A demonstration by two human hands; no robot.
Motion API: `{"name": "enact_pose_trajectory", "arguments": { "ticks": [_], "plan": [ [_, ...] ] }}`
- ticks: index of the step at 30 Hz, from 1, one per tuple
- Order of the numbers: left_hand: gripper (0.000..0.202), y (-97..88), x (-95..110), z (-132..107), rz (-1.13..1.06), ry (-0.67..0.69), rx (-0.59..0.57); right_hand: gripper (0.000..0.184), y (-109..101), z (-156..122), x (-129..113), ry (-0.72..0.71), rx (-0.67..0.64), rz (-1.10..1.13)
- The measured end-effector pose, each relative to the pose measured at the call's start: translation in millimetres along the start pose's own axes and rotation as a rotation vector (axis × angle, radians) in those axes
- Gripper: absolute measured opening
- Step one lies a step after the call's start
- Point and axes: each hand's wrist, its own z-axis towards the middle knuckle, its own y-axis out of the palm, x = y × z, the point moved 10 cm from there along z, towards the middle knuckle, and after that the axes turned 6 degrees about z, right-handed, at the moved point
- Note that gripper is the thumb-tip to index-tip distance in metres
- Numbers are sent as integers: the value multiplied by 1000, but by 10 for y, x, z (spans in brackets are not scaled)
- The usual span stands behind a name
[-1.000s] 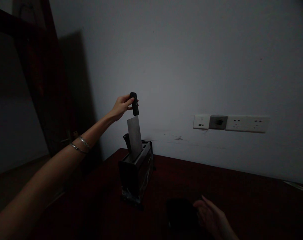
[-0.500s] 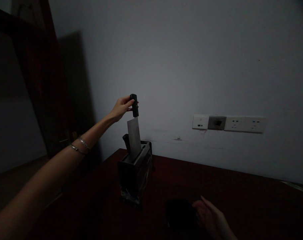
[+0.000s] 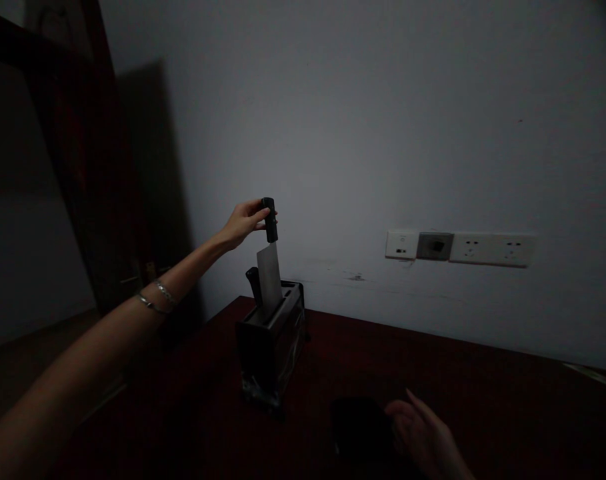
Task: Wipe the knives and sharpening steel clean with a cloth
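While the dark-red desk (image 3: 393,353) is topped by the boxy black-and-silver slotted holder (image 3: 271,347), the broad grey-bladed, black-handled cleaver (image 3: 269,279), partly inside, is best kept straight, its handle pinched by the left hand (image 3: 247,220); what the half-curled right hand (image 3: 425,430) holds cannot be told.

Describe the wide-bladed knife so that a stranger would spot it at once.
Find the dark red table against the pale wall, then the slotted holder near its far left corner. The knife stands upright there, its grip in the left hand. It alone bares a broad grey blade; beside it, only a black handle shows.
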Motion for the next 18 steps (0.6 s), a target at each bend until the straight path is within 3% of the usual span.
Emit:
{"name": "enact_pose_trajectory", "arguments": {
  "ticks": [9, 18],
  "plan": [
    [29, 130, -248, -191, -22, -79, -140, 41, 11, 11, 4, -7, -35, 15],
    [27, 322, -276, -381, 243, -78, -428, 43, 56, -4, 9, 13, -64, 31]
  ]
}}
